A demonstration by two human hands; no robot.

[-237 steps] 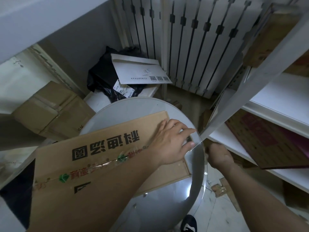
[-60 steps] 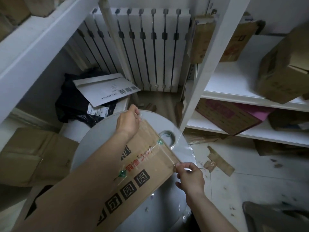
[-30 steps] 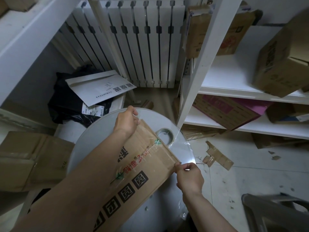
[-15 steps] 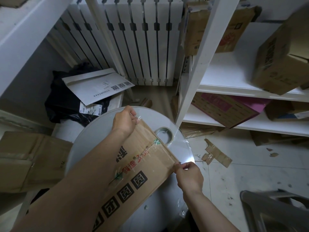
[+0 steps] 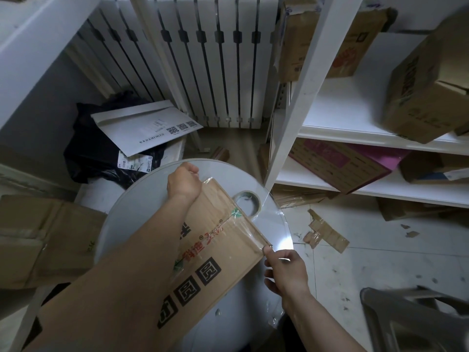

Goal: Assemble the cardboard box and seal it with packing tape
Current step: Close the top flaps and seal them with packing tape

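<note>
Moved: two seconds back the see-through tape hung loose between the roll and the right hand; now it lies down along the end of the box. Both hands have hardly shifted in the last half second.
Box: the flat brown cardboard box with black and red printed letters point(image 5: 223, 240) rests on the round white table point(image 5: 142, 204), its far end pointing at the shelves.
Left hand: the left hand point(image 5: 184, 182) is curled over the far corner of the box and grips it there.
Right hand: the right hand point(image 5: 285, 271) pinches the end of the clear sticky tape strip point(image 5: 253, 233) at the near corner of the box.
Tape roll: the ring of clear packing tape point(image 5: 247, 203) lies flat on the table, just beside the box edge.
Step now: this looks like sticking tape along one end of the box, so the job seems partly done.
Doing it well: keep the left hand holding tight so the box does not slide. Pull the tape straight, fold it over the edge, then rub it flat from one corner to the other.
Watch out: loose tape can curl and stick to itself or to fingers.
Nearby: a torn brown cardboard scrap point(image 5: 327, 235) lies on the floor.
</note>
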